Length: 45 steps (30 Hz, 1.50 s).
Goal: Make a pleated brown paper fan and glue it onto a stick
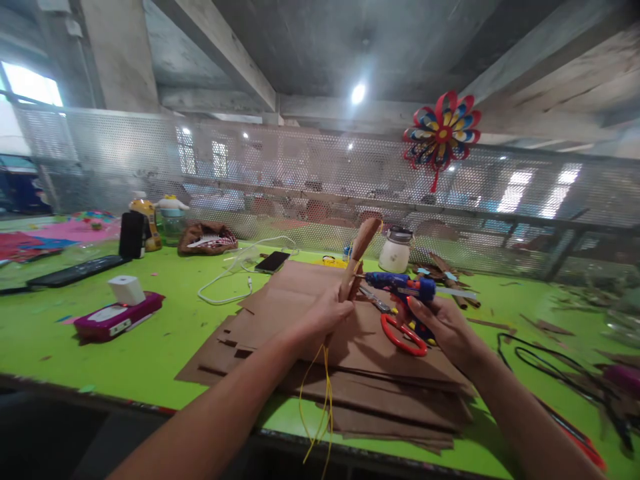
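No writing or brand can be read on anything here (the labels are too small and blurred). The left hand (325, 312) has its fingers clamped round the lower end of a brown cardboard strip (359, 257), held above the stacked cardboard sheets (305, 313) on the green bench (165, 333). The strip's long axis runs nearly upright, leaning up and to the right, with its rounded top end pointing away from the person; yellow strings (320, 407) hang down from the fist. The right hand (445, 327) has its fingers closed on a blue glue gun (400, 285), whose body lies roughly level with its nozzle pointing left at the strip, just beside it. Red-handled scissors (400, 330) lie on the cardboard under that hand.
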Motion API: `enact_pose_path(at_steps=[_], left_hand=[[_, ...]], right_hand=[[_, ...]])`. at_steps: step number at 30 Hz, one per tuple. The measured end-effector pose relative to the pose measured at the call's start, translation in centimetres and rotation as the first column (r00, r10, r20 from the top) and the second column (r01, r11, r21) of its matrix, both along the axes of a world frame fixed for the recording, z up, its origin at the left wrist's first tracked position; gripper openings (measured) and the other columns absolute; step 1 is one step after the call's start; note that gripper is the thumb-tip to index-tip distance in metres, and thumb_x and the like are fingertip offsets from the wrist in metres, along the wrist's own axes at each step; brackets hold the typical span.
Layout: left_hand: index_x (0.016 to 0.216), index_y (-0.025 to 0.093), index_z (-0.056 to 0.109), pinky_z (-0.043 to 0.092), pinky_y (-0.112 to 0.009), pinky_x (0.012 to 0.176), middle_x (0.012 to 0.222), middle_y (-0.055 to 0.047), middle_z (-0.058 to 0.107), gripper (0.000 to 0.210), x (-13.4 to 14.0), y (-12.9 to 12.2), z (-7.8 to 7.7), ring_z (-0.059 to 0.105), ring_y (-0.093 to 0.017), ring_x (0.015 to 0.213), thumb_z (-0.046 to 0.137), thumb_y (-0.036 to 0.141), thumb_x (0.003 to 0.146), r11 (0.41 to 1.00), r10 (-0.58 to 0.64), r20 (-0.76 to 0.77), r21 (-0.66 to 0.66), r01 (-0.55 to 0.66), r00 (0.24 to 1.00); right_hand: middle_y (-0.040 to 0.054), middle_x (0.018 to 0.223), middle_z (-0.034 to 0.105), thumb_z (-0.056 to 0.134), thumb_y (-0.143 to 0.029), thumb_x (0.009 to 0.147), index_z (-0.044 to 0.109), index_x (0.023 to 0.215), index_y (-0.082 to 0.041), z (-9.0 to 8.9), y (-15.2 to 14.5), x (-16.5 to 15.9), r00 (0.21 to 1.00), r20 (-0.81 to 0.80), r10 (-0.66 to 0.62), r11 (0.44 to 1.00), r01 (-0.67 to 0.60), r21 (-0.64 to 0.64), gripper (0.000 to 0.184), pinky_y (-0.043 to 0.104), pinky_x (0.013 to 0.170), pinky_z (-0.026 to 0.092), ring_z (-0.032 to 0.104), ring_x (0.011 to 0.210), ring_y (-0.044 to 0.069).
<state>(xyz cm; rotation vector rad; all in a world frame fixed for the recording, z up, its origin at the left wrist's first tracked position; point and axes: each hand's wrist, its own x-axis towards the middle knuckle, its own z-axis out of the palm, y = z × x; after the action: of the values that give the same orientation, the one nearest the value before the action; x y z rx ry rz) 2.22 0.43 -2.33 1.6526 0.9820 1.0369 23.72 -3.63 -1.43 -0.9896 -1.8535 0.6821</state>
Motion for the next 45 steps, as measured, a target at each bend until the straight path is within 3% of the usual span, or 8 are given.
enact_pose_path(at_steps=[3, 10, 17, 21, 34, 41, 45], left_hand=[[0.075, 0.015, 0.05, 0.026, -0.019, 0.044, 0.054, 0.005, 0.042, 0.022, 0.0, -0.1, 0.0, 0.036, -0.007, 0.046, 0.042, 0.007, 0.056, 1.0, 0.015, -0.004, 0.001, -0.015, 1.0], [0.07, 0.015, 0.048, 0.027, -0.02, 0.044, 0.057, 0.003, 0.045, 0.013, -0.3, -0.3, 0.0, 0.037, -0.007, 0.046, 0.043, 0.011, 0.058, 0.992, -0.078, 0.13, -0.089, 0.09, 0.988], [0.072, 0.014, 0.048, 0.028, -0.019, 0.047, 0.064, 0.002, 0.047, 0.017, -0.3, -0.6, 0.5, 0.038, -0.006, 0.051, 0.046, 0.008, 0.057, 0.966, -0.197, 0.297, -0.102, 0.237, 0.934], [0.075, 0.013, 0.049, 0.027, -0.019, 0.047, 0.067, 0.001, 0.048, 0.02, -0.3, -0.9, 0.6, 0.038, -0.006, 0.054, 0.048, 0.006, 0.056, 0.953, -0.195, 0.354, -0.153, 0.262, 0.915], [0.073, 0.013, 0.049, 0.024, -0.02, 0.047, 0.065, 0.0, 0.048, 0.015, -0.4, -0.6, 0.6, 0.036, -0.006, 0.053, 0.049, 0.008, 0.059, 0.941, -0.2, 0.348, -0.193, 0.279, 0.916], [0.075, 0.013, 0.051, 0.025, -0.019, 0.045, 0.066, -0.001, 0.049, 0.015, -0.5, -0.1, 0.0, 0.039, -0.006, 0.055, 0.049, 0.01, 0.061, 0.931, -0.218, 0.35, -0.206, 0.302, 0.911], [0.074, 0.012, 0.05, 0.024, -0.018, 0.043, 0.066, -0.001, 0.049, 0.015, -0.5, 0.2, -0.1, 0.039, -0.006, 0.053, 0.047, 0.009, 0.06, 0.922, -0.228, 0.374, -0.214, 0.323, 0.899]], right_hand=[[0.0054, 0.068, 0.055, 0.042, -0.047, 0.083, 0.055, 0.069, -0.015, 0.1, 0.0, 0.1, 1.0, -0.013, -0.026, 1.0, 0.026, 0.003, 0.038, 0.026, 0.056, 0.038, 0.05, 0.065, 0.015], [0.0063, 0.073, 0.056, 0.041, -0.044, 0.085, 0.057, 0.074, -0.014, 0.0, -0.2, 0.0, 0.995, -0.006, 0.096, 0.995, -0.096, -0.013, 0.036, 0.027, 0.06, 0.039, 0.05, 0.065, 0.015], [0.0053, 0.073, 0.056, 0.043, -0.044, 0.084, 0.058, 0.078, -0.014, -0.2, -0.2, -0.1, 0.997, -0.004, 0.074, 0.997, -0.074, -0.018, 0.035, 0.026, 0.058, 0.039, 0.049, 0.064, 0.014], [0.0043, 0.07, 0.054, 0.043, -0.045, 0.084, 0.059, 0.076, -0.014, -0.3, -0.1, 0.1, 0.998, 0.039, 0.048, 0.999, -0.049, 0.005, 0.036, 0.025, 0.054, 0.036, 0.046, 0.061, 0.013], [-0.0001, 0.057, 0.045, 0.043, -0.048, 0.083, 0.057, 0.068, -0.014, -0.1, -0.2, 0.0, 0.993, 0.118, 0.002, 1.0, -0.005, 0.023, 0.039, 0.024, 0.047, 0.027, 0.035, 0.051, 0.009], [0.001, 0.059, 0.05, 0.044, -0.048, 0.082, 0.056, 0.068, -0.015, -0.4, -0.2, 0.0, 0.987, 0.155, -0.031, 0.999, 0.032, -0.003, 0.038, 0.025, 0.05, 0.032, 0.041, 0.054, 0.011], [0.0022, 0.062, 0.053, 0.047, -0.046, 0.081, 0.058, 0.069, -0.015, 0.0, -0.6, -0.3, 0.974, 0.209, -0.086, 0.996, 0.077, 0.053, 0.035, 0.026, 0.051, 0.036, 0.044, 0.056, 0.013]])
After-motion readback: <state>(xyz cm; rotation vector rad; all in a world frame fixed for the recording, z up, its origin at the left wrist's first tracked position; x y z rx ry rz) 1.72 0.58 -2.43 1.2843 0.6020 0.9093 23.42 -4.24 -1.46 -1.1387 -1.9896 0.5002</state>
